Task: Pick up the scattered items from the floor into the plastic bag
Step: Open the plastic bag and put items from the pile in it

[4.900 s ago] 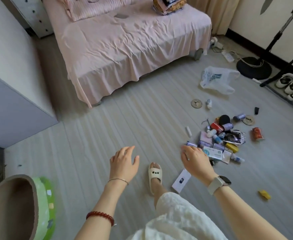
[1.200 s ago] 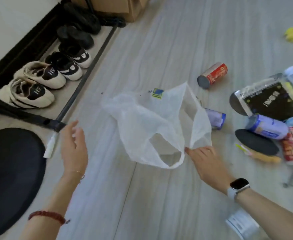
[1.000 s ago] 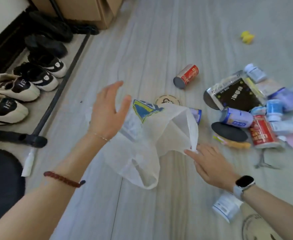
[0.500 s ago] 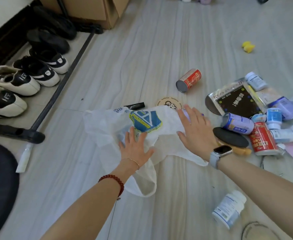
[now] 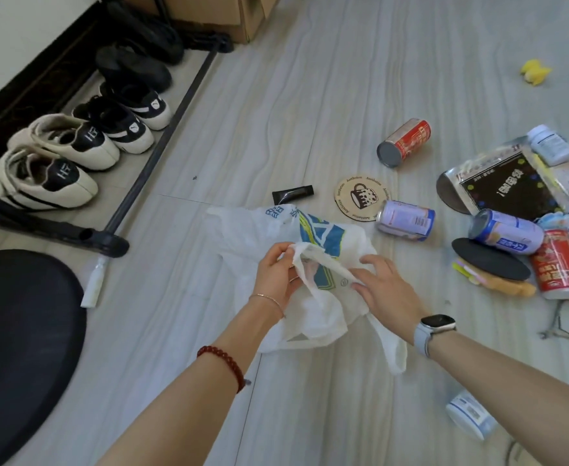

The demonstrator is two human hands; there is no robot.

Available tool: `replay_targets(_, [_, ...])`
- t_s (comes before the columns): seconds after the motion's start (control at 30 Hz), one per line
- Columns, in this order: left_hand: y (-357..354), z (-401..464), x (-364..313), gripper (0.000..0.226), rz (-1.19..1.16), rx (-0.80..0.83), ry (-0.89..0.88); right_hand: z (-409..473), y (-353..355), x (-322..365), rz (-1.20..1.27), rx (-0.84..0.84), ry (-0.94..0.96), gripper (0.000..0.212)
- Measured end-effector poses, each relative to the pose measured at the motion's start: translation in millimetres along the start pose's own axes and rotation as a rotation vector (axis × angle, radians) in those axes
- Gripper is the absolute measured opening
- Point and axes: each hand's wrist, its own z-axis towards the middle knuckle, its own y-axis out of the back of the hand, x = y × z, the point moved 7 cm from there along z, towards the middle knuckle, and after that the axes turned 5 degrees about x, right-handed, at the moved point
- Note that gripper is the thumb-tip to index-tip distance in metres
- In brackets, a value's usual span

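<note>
A white plastic bag (image 5: pixel 253 230) with a blue and yellow print lies crumpled on the grey floor in front of me. My left hand (image 5: pixel 276 275) pinches a fold of its rim, and my right hand (image 5: pixel 385 290) grips the bag just to the right. Scattered items lie to the right: a red can (image 5: pixel 406 141), a round wooden coaster (image 5: pixel 360 196), a small black tube (image 5: pixel 293 193), a pale purple can (image 5: pixel 407 220), a black foil pouch (image 5: pixel 508 186), a black oval pad (image 5: pixel 490 264) and a white bottle (image 5: pixel 471 415) near my right forearm.
Several shoes (image 5: pixel 58 153) sit along the wall at the left behind a black stand leg (image 5: pixel 155 153). A round black fan base (image 5: pixel 17 348) fills the lower left. Cardboard boxes (image 5: pixel 222 15) stand at the top. A yellow toy (image 5: pixel 535 72) lies far right.
Both hands were pressing flat on the bag half a second ago. Now they have closed on its rim and lifted a fold off the floor.
</note>
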Motion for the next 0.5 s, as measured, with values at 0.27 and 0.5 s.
replay_targets(0.27, [13, -16, -15, 0.017, 0.717, -0.011, -0.278, -1, 38, -17, 0.225, -0.258, -0.146, 0.037])
replay_targets(0.5, [15, -34, -5, 0.04, 1.483, 0.038, -0.479, 2, 28, -23, 1.196, -0.254, -0.528, 0.034])
